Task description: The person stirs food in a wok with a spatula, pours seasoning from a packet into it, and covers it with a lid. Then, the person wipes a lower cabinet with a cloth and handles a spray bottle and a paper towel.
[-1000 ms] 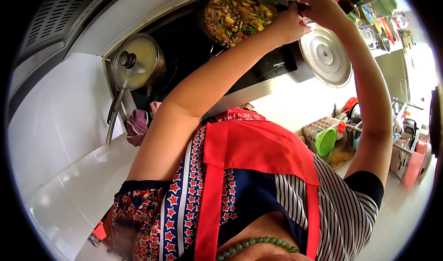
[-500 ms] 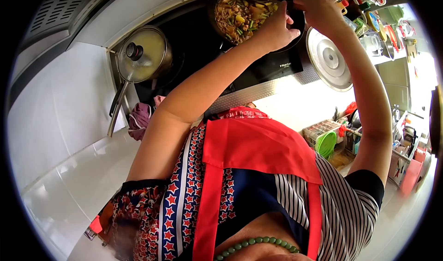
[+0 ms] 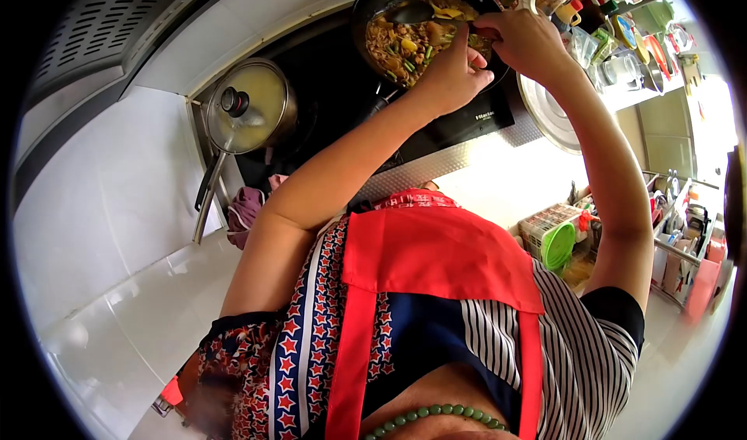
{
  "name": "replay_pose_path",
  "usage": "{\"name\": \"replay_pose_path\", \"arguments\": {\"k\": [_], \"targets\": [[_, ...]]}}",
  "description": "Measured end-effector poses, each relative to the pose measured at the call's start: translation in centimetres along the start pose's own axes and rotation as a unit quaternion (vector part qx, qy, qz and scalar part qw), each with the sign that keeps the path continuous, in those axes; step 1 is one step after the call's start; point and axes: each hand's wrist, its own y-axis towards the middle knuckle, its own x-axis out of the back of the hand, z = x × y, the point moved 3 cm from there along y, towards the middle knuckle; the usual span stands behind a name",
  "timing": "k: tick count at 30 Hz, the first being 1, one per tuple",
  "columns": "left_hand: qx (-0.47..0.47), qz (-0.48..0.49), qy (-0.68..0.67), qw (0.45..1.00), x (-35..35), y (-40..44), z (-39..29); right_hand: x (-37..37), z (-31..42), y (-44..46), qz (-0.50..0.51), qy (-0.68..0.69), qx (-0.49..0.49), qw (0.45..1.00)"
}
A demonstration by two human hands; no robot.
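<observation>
A black wok (image 3: 362, 35) of noodle-like food with yellow and green pieces (image 3: 405, 45) sits on the black hob. The dark oval head of a spatula (image 3: 412, 12) lies in the food, its handle running toward my hands. My right hand (image 3: 529, 43) is closed at the handle's end, over the wok's right rim. Close beside it, my left hand (image 3: 455, 74) has its fingers curled over the wok's near right side. Whatever its fingertips pinch is hidden.
A lidded pot (image 3: 253, 105) stands on the hob's left, its long handle pointing toward me. A large round lid (image 3: 545, 113) lies right of the hob, partly behind my right forearm. Bottles and jars (image 3: 622, 43) crowd the right side. A purple cloth (image 3: 245, 214) hangs at the left front.
Both hands have moved slightly left over the wok. The spatula head now shows at the wok's upper left. My right forearm covers more of the round lid. The whole view has shifted a little.
</observation>
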Motion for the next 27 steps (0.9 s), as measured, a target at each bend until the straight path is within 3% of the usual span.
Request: {"name": "replay_pose_path", "arguments": {"k": [5,7,12,15,19,27], "targets": [[0.009,0.004,0.011,1.000,1.0,-2.1,-0.5,1.5,2.0,-3.6,-0.039,0.023,-0.041,0.998],[0.024,0.013,0.016,0.999,1.1,-2.9,-0.4,0.5,2.9,-4.5,0.005,0.036,-0.001,0.999],[0.056,0.079,0.005,0.995,-0.1,-4.3,1.2,-1.2,2.9,-7.2,0.088,0.108,-0.054,0.989],[0.014,0.085,0.012,0.996,-0.6,-5.6,0.2,0.0,2.4,-9.3,-0.002,0.119,-0.050,0.992],[0.047,0.133,0.019,0.990,-2.0,-6.8,-0.3,-0.3,2.2,-12.0,-0.021,0.118,-0.048,0.992],[-0.038,0.140,0.031,0.989,-3.9,-6.8,-0.5,-0.6,1.4,-15.4,-0.103,0.176,-0.090,0.975]]}}
